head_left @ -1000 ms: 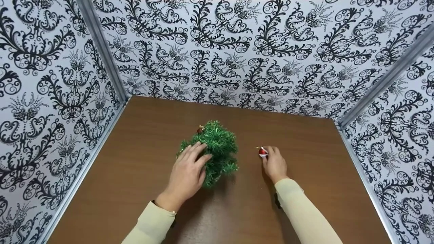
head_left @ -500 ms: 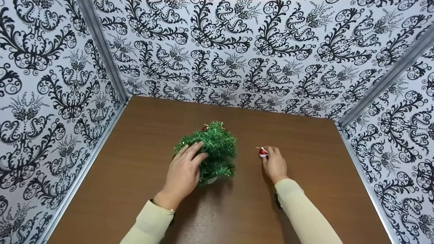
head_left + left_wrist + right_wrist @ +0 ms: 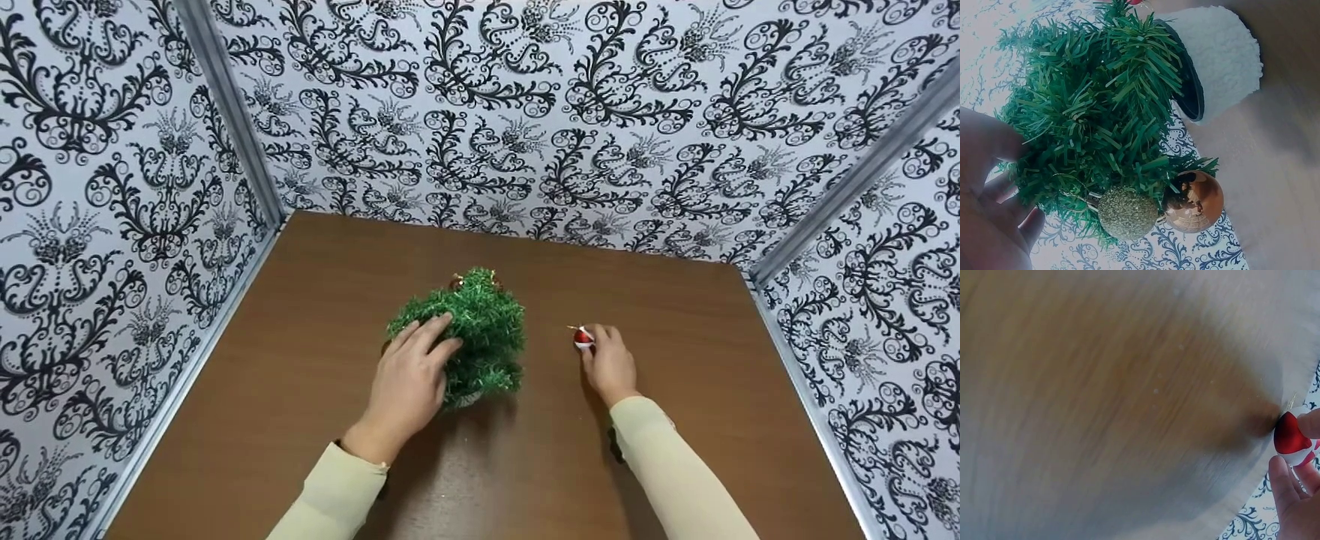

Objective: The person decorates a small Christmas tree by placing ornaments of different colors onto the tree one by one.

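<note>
A small artificial Christmas tree (image 3: 487, 319) stands on the table at the middle of the head view. My left hand (image 3: 409, 375) grips its left side, fingertips among the green branches. In the left wrist view, a glittery gold bauble (image 3: 1127, 212) and a shiny copper bauble (image 3: 1193, 201) hang from the branches, and the tree's white pot (image 3: 1216, 59) has a dark rim. To the right of the tree, my right hand (image 3: 610, 366) pinches a red and white bauble (image 3: 583, 337) by the table surface. Its gold loop (image 3: 1291, 401) points away from the fingers.
The brown wooden table (image 3: 315, 300) is enclosed by a back wall (image 3: 510, 142) and side walls in black and white scroll pattern. Grey metal posts (image 3: 232, 112) mark the corners. Small red ornaments (image 3: 457, 282) show near the tree's top.
Between one second and half a second ago, the tree turned a little under my left hand, and its top ornaments shifted right. Since then almost nothing has moved; the right hand stays put with its bauble.
</note>
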{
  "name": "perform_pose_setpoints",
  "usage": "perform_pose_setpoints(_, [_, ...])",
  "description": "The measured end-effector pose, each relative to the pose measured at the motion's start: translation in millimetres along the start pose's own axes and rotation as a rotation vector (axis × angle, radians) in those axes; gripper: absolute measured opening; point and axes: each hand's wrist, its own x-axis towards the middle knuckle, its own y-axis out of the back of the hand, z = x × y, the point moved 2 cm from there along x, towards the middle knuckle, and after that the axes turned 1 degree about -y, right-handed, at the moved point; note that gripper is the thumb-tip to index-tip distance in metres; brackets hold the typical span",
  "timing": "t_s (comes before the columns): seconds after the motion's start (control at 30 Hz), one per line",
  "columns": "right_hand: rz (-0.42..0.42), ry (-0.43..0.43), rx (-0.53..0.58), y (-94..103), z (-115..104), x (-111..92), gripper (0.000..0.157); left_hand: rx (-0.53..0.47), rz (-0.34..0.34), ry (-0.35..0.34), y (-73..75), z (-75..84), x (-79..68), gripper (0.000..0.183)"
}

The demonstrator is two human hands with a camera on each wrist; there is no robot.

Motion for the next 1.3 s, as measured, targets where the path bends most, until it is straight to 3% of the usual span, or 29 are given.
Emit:
perform_pose_setpoints(0.5, [-0.003, 0.026, 0.091, 14.1, 4, -9, 0.04, 0.023, -0.009, 0.013, 0.4, 1.0, 0.9, 0.031])
perform_pose_setpoints(0.73, [0.115, 0.169, 0.111, 24.1, -3, -21, 0.041, 0.031, -0.021, 0.013, -1.8, 0.8, -1.0, 0.032])
perform_pose_setpoints(0.9, [0.145, 0.256, 0.172, 36.4, -15, -35, 0.042, 0.028, -0.02, 0.013, -3.5, -0.2, -1.7, 0.032])
perform_pose_setpoints(1.3, [0.099, 0.316, 0.374, 65.0, -55, -63, 0.05, 0.021, 0.003, 0.006, -3.7, -0.7, -1.5, 0.03])
